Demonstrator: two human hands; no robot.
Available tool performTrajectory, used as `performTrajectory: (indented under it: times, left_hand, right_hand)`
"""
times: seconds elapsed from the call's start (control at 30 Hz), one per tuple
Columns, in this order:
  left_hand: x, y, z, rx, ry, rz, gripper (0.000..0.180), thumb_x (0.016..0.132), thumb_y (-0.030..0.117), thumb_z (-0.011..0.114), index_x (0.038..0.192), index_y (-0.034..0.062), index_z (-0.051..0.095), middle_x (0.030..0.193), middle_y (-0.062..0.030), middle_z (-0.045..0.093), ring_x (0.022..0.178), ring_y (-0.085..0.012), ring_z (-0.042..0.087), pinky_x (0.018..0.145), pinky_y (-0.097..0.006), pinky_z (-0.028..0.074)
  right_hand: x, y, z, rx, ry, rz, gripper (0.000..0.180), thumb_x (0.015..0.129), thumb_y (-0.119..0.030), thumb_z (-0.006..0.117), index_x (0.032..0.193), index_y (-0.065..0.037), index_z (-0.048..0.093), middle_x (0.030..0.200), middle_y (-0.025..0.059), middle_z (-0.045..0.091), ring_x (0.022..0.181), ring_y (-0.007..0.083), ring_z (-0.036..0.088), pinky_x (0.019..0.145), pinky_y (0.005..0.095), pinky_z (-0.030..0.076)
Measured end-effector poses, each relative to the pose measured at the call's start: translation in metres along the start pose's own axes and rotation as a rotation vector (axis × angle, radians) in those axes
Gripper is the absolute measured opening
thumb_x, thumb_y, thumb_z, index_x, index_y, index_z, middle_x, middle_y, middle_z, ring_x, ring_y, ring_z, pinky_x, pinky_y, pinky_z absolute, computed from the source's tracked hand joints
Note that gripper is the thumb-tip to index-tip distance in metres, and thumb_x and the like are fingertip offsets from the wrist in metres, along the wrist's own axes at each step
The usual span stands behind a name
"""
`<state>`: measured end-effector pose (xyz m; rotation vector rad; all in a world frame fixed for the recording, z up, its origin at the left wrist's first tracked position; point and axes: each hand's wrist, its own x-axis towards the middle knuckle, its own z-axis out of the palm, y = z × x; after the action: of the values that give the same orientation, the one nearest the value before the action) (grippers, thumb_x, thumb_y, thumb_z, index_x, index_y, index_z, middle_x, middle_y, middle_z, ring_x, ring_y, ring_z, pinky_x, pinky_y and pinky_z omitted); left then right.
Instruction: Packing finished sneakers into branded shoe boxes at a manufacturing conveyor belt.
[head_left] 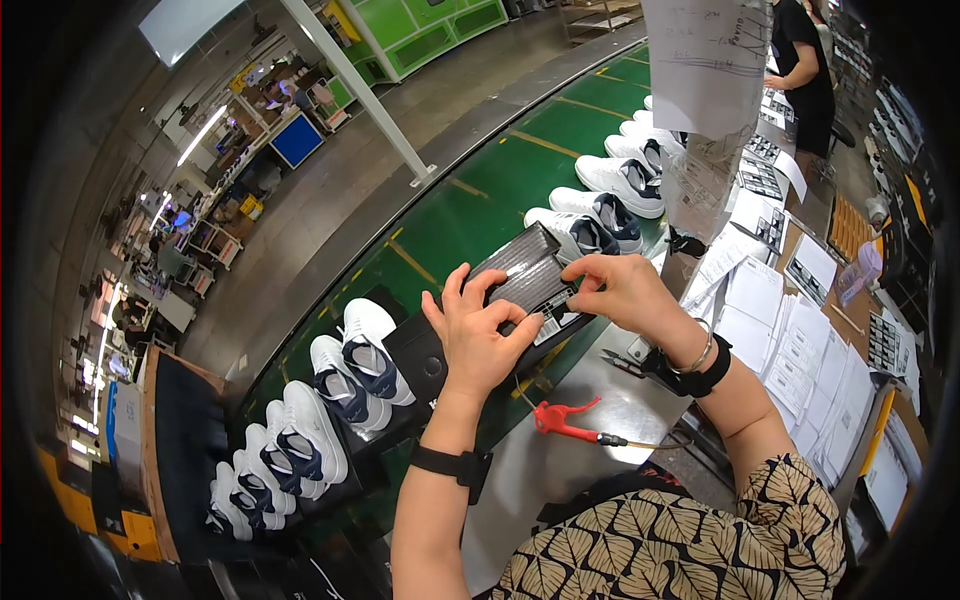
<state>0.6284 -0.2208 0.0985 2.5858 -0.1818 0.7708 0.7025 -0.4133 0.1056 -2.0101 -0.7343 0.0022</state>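
A black shoebox (425, 362) lies in front of me at the near side of the green conveyor, its glossy ribbed dark panel (528, 268) turned up. A white-and-black printed label (553, 324) is at the panel's near edge. My left hand (478, 338) pinches the label's left end between thumb and index finger, with the other fingers raised and spread above the box. Thumb and index of my right hand (622, 294) close at the label's right end. Whether the label is stuck down I cannot tell.
White sneakers with navy linings (360, 360) line the green conveyor (480, 190) on both sides. A red air gun (565, 420) rests on the metal table (610, 390). Label sheets (800, 370) cover the right bench. A hanging paper (700, 70) is ahead; a person (800, 70) stands beyond.
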Motion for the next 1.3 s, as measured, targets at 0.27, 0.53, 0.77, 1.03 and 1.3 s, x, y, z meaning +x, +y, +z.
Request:
performTrajectory:
  times: [0.27,0.53,0.77,1.03,1.3]
  left_hand:
    - [0.001,-0.004,-0.004,0.009,-0.042,-0.032,0.018,0.062,0.030,0.074,0.058,0.0157,0.064,0.115,-0.0027,0.052,0.124,-0.0286,0.030,0.100,-0.060,0.002]
    - [-0.002,-0.009,-0.009,0.157,-0.062,0.048,0.029,0.060,0.032,0.075,0.074,0.0113,0.060,0.113,-0.0044,0.051,0.120,-0.0295,0.035,0.095,-0.063,0.015]
    - [-0.004,-0.030,0.003,0.160,0.298,0.032,0.037,0.080,0.022,0.061,0.112,0.0043,0.052,0.116,-0.0141,0.053,0.106,-0.0316,0.048,0.093,-0.038,0.033]
    - [-0.013,-0.036,-0.007,0.142,0.159,-0.018,0.054,0.073,0.030,0.068,0.117,0.0030,0.050,0.115,-0.0126,0.054,0.110,-0.0295,0.047,0.096,-0.042,0.030]
    - [-0.007,-0.021,-0.036,0.264,-0.112,0.032,0.086,0.052,0.042,0.078,0.125,0.0080,0.047,0.124,-0.0151,0.046,0.116,-0.0323,0.041,0.100,-0.042,0.029]
  right_hand:
    - [0.003,-0.002,0.006,0.049,-0.040,-0.007,0.027,0.068,-0.014,0.066,0.093,-0.006,0.063,0.062,0.0058,0.063,0.058,0.0202,0.062,0.057,0.0297,0.047]
    - [-0.003,0.002,0.017,-0.353,0.124,-0.289,0.037,0.072,-0.014,0.066,0.106,-0.007,0.054,0.080,0.0095,0.060,0.070,0.0258,0.061,0.061,0.0354,0.048]
    - [-0.022,-0.015,0.067,-0.437,-0.006,-0.760,0.049,0.067,-0.019,0.071,0.109,-0.005,0.052,0.105,0.0141,0.056,0.104,0.0280,0.053,0.087,0.0420,0.041]
    - [-0.031,0.016,0.060,-0.580,0.116,-0.385,0.073,0.068,-0.031,0.071,0.131,-0.012,0.040,0.138,0.0101,0.038,0.129,0.0274,0.032,0.103,0.0515,0.021]
    - [-0.086,0.082,0.073,-0.314,0.163,-0.210,0.061,0.067,-0.013,0.071,0.120,-0.002,0.044,0.121,0.0197,0.048,0.112,0.0352,0.047,0.093,0.0419,0.039]
